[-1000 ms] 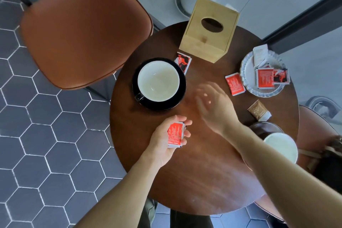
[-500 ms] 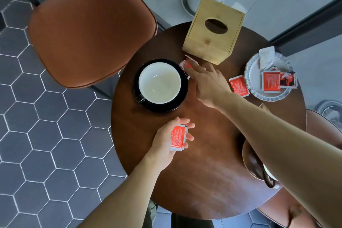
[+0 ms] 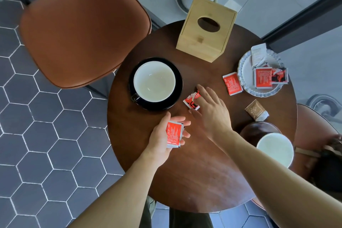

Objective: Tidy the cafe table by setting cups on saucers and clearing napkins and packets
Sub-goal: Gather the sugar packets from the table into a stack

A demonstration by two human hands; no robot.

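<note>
Step in hand: I am gathering loose packets off the bench, judging by how things lie.
Left hand (image 3: 166, 135): I am holding it palm up just below the black saucer (image 3: 177, 72), thumb and fingers curled round a red packet stack (image 3: 173, 134).
Right hand (image 3: 211, 111): I am reaching with fingers nearly straight, fingertips (image 3: 199, 87) pressing on a crumpled red packet (image 3: 191, 101) that is lying on the bench to the right of the black saucer; I am not pinching it yet.
White cup (image 3: 154, 81): it is sitting on the black saucer already.
Other packets: one red packet (image 3: 232, 83) is lying well to the right of the black saucer, beside a white scalloped plate (image 3: 244, 87) holding more packets; a brown packet (image 3: 256, 110) is lying below that.
Second cup (image 3: 275, 149): it is standing far to the right and below the black saucer, on a dark saucer (image 3: 257, 129).
Doing it well: I am judging that sliding the flat packet until my thumb gets under an edge will lift it cleanly, and that keeping my left palm close is shortening the transfer.
Risk: I am guessing the stack may slip if I loosen my left thumb.
</note>
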